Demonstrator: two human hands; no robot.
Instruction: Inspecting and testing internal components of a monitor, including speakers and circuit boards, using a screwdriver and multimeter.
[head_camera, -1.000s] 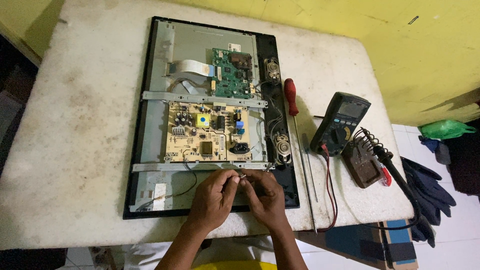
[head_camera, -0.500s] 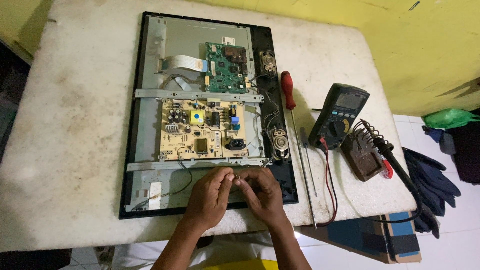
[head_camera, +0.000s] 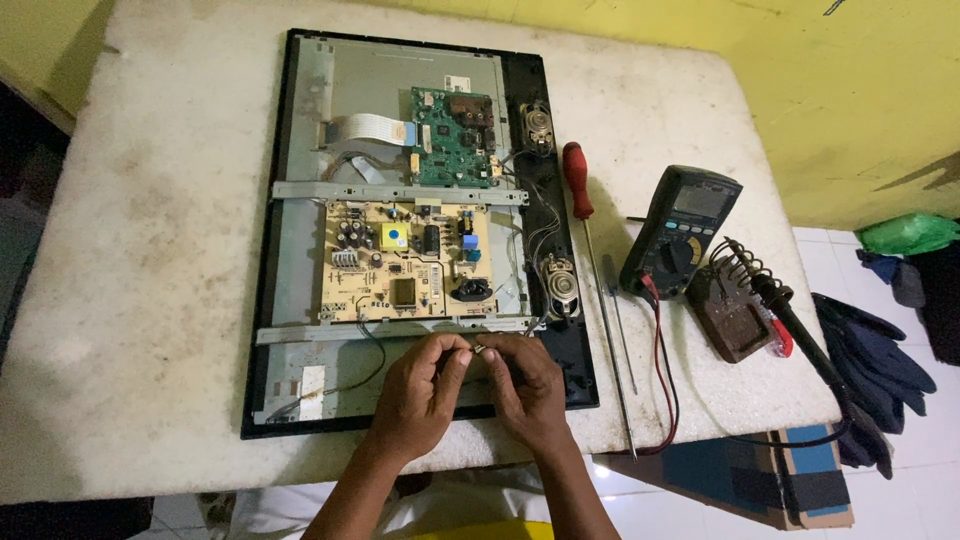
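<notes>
Metal connector (head_camera: 479, 350), pinched by both hands, open television (head_camera: 300, 250)

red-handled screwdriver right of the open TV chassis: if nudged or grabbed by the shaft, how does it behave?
The red-handled screwdriver lies flat on the table; its rounded handle would probably let it roll if nudged sideways. The long thin shaft looks stiff, not floppy. Gripped by the shaft, it would likely tip handle-down, since the handle is much the thicker end.

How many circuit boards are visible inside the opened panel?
2. A green circuit board sits near the far end of the opened panel; a larger yellow circuit board lies below it, just beyond both hands. Others may be hidden under the metal plate.
</notes>
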